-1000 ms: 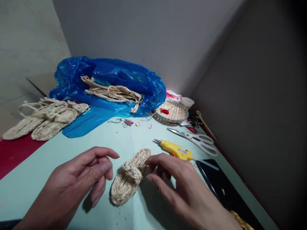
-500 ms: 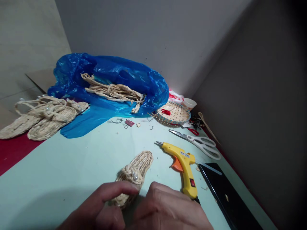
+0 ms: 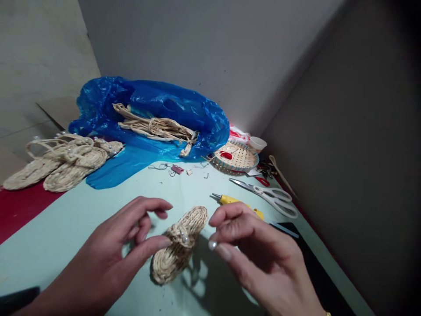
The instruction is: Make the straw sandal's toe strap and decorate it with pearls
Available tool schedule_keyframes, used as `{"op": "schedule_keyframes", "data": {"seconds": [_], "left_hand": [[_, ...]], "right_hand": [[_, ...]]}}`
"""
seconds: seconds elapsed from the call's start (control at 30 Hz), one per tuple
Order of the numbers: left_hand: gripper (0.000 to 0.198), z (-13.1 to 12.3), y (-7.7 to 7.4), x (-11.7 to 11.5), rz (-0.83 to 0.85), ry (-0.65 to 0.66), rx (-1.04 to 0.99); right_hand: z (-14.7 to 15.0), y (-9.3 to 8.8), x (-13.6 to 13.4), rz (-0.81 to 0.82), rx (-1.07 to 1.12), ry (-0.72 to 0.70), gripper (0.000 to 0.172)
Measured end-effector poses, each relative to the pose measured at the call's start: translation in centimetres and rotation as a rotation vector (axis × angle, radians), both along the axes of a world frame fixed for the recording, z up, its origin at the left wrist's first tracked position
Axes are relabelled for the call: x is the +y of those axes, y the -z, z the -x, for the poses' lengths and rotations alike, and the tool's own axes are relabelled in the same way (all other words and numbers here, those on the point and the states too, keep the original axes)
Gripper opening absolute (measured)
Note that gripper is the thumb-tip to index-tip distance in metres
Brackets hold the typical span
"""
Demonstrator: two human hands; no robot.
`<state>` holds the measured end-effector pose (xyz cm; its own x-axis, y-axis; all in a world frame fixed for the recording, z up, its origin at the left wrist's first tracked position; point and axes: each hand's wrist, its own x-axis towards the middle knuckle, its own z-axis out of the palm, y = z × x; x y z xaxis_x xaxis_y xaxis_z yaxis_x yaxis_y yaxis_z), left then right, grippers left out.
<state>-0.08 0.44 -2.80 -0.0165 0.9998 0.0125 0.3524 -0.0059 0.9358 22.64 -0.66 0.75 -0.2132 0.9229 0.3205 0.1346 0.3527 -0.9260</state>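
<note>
Pinched between the thumb and fingers of my right hand (image 3: 266,254) is a small white pearl bead (image 3: 212,245), held above the table. My left hand (image 3: 121,241) is open, thumb and forefinger apart, with nothing in it. Between the hands a small woven straw slipper (image 3: 167,263) lies on the pale green table cover (image 3: 131,289). Pearl beads dot its braided strap. My left thumb tip overlaps the slipper's edge in view; I cannot tell whether they touch. A yellow glue gun (image 3: 230,199) lies beyond my right hand, which hides most of it.
White-handled scissors (image 3: 269,195), a shallow woven basket (image 3: 243,160) and a paper cup (image 3: 257,144) stand at the right. A black phone-like slab (image 3: 319,272) is partly covered by my right hand. Straw bundles (image 3: 158,127) rest on a blue plastic bag (image 3: 184,98). Larger straw slippers (image 3: 75,171) lie left.
Both hands have risen and spread apart from low in front of the slipper. The pearl bead now shows in my right fingers. The slipper stays in place, while the right hand now covers the glue gun.
</note>
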Motion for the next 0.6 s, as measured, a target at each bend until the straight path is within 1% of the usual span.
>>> {"op": "schedule_keyframes", "data": {"seconds": [0.03,0.1,0.17,0.23,0.27,0.33,0.43,0.53,0.6], "left_hand": [[0.027,0.1,0.0,0.7,-0.033,0.114,0.102],[0.019,-0.1,0.1,1.9,-0.034,0.302,0.186],[0.012,-0.5,0.1,2.6,-0.013,0.396,0.191],[0.015,-0.9,0.0,3.0,-0.009,0.436,0.170],[0.017,-1.1,0.0,3.1,-0.017,0.447,0.155],[0.017,-1.3,-0.1,3.3,-0.052,0.471,0.118],[0.019,-1.2,0.2,3.3,-0.141,0.471,0.058],[0.022,-1.1,0.6,3.0,-0.207,0.450,-0.005],[0.024,-1.1,0.8,2.9,-0.214,0.455,-0.005]], "right_hand": [[-0.1,0.1,0.2,0.058,0.038,-0.008,0.010],[-0.1,0.5,0.5,0.168,0.144,-0.041,0.012],[0.0,1.0,0.6,0.217,0.234,-0.083,0.013],[0.1,1.3,0.7,0.221,0.253,-0.092,0.013],[0.1,1.3,0.8,0.221,0.228,-0.084,0.014],[0.0,1.3,0.8,0.212,0.128,-0.051,0.013],[-0.4,1.0,1.0,0.151,-0.027,-0.002,0.010],[-0.6,0.6,1.2,0.091,-0.111,-0.034,0.007],[-0.6,0.4,1.2,0.067,-0.133,-0.079,0.009]]}}
